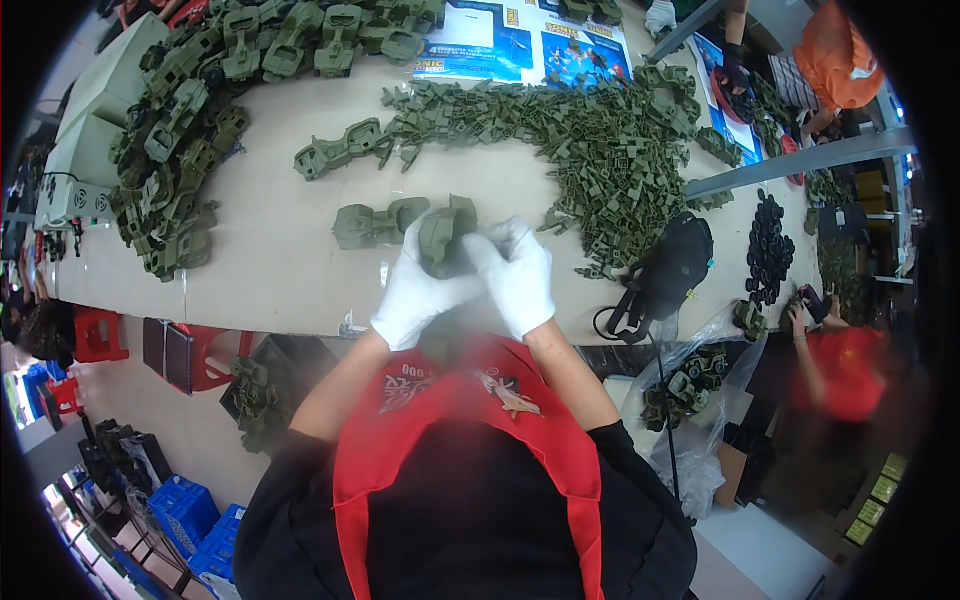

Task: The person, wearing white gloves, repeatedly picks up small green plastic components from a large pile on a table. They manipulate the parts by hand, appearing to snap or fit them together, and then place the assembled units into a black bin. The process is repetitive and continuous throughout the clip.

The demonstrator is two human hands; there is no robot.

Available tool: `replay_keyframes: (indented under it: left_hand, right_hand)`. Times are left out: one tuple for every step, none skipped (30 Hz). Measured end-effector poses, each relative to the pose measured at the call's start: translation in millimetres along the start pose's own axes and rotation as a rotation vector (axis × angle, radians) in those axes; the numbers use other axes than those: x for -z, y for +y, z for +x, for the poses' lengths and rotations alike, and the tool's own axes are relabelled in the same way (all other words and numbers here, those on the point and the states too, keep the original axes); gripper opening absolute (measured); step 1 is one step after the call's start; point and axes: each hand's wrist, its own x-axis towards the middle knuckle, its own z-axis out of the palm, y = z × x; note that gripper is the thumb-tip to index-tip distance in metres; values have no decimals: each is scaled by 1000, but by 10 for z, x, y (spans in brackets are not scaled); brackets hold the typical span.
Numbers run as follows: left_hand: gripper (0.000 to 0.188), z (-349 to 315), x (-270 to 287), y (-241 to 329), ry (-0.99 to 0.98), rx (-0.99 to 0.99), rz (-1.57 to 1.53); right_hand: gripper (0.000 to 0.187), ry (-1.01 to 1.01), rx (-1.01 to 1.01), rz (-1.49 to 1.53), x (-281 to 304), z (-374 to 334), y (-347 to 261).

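Close in front of me, just above the table's near edge, I hold an olive-green plastic toy vehicle body (pixel 442 236) between both hands. My left hand (pixel 420 298), in a white glove, is closed around its left and lower side. My right hand (pixel 518 276), gloved too, has its fingers closed against the right side; the fingertips are partly hidden. Left of the held piece, another green toy vehicle body (pixel 368 226) rests on the table (pixel 290 265). Farther off lies a third green vehicle body (pixel 340 150), beside a spread of small green plastic parts (pixel 610 160).
Green vehicle bodies (pixel 180 115) are heaped at the far left. A black object with a cord (pixel 678 262) sits at the right near edge, with black wheels (pixel 768 250) beyond. A metal bar (pixel 800 163) crosses the right side. Co-workers in red (pixel 845 370) and orange (pixel 840 55) are at right.
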Motion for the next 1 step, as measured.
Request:
replay_keyframes:
  left_hand:
    - [81, -4, 6, 3, 2, -1, -1]
  right_hand:
    - [23, -1, -42, 38, 15, 57, 77]
